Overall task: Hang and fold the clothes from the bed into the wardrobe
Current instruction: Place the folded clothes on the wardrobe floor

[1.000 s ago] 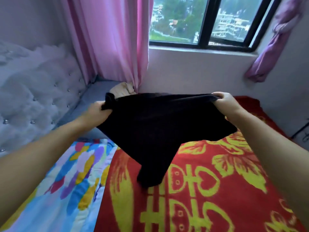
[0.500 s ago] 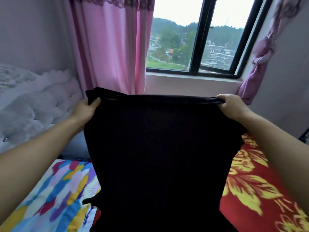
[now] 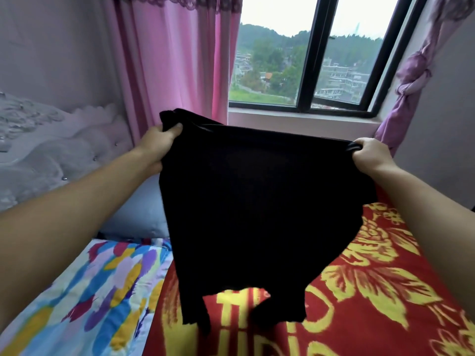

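Head view, garment: a black garment [image 3: 257, 209] is held up across the middle of the frame, spread between both hands; its lower edge hangs just above the bed at lower centre, whether touching cannot be told

Head view, left hand: the left hand [image 3: 158, 143] is seen left of centre, fingers and thumb curled round a bunched upper corner of the cloth; a small tuft sticks up above the grip

Head view, right hand: the right hand [image 3: 370, 155] is seen at right of centre, fingers curled over the opposite upper corner, where the edge is gathered into a tight roll

Head view, key relation: the held top edge runs left to right, sloping slightly down toward the right hand; the long axis of the cloth drops from that edge toward the bottom of the frame; both hands are about equally near, one at each end

Head view, bed: a red blanket with yellow pattern [image 3: 359, 291] fills the lower right; a multicoloured sheet [image 3: 90, 291] lies at lower left; a grey pillow [image 3: 144, 211] sits behind the left forearm

Head view, surroundings: a pink curtain [image 3: 174, 60] hangs at upper centre beside the window [image 3: 303, 60]; no wardrobe is in view

Judgement: the piece appears to be opened out for folding or hanging; neither is yet done
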Motion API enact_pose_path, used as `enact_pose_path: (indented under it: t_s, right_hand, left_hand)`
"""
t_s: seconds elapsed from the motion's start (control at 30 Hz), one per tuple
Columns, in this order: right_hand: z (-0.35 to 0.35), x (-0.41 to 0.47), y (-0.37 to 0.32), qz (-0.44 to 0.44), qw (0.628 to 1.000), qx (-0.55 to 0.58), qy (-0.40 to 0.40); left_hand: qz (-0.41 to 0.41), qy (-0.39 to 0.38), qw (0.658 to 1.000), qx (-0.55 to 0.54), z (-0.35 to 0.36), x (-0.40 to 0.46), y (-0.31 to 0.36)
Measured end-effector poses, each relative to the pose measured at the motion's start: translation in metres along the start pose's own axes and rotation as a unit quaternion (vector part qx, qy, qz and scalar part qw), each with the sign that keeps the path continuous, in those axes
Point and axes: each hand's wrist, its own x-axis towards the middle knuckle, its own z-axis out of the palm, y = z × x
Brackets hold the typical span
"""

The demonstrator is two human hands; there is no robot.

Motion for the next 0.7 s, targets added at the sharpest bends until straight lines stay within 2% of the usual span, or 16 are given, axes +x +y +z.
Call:
enact_pose_path:
  t_s: [0.07,0.1,0.17,0.2,0.23,0.3,0.37,0.43,0.53,0.7]
  right_hand:
    - [0.002,-0.006,-0.011,0.013,0.998,0.008,-0.062]
    - [0.004,-0.014,-0.022,-0.006,0.989,0.029,-0.143]
    - [0.009,-0.032,-0.056,-0.067,0.940,0.106,-0.318]
    - [0.012,-0.041,-0.075,-0.091,0.911,0.146,-0.374]
    - [0.016,-0.047,-0.092,-0.105,0.895,0.179,-0.394]
    - [0.023,-0.053,-0.115,-0.103,0.900,0.213,-0.367]
    - [0.023,-0.057,-0.128,-0.107,0.931,0.206,-0.281]
    - [0.020,-0.054,-0.132,-0.095,0.933,0.266,-0.224]
    - [0.009,-0.043,-0.138,-0.036,0.891,0.425,-0.153]
    - [0.000,-0.034,-0.160,0.045,0.768,0.626,-0.129]
  left_hand:
    - [-0.016,-0.038,0.998,-0.052,0.024,-0.009,0.013]
    - [-0.016,-0.070,0.995,-0.063,0.040,-0.014,0.019]
    - [0.002,-0.143,0.989,-0.047,0.070,-0.025,0.035]
    - [0.015,-0.178,0.984,-0.023,0.083,-0.031,0.042]
    - [0.030,-0.202,0.979,0.003,0.094,-0.036,0.048]
    - [0.057,-0.213,0.975,0.026,0.107,-0.041,0.053]
    - [0.060,-0.211,0.976,-0.012,0.103,-0.040,0.049]
    - [0.057,-0.227,0.970,-0.059,0.085,-0.037,0.034]
    - [0.057,-0.286,0.956,0.031,0.056,-0.046,-0.024]
    - [-0.031,-0.383,0.890,0.245,0.043,-0.092,-0.160]
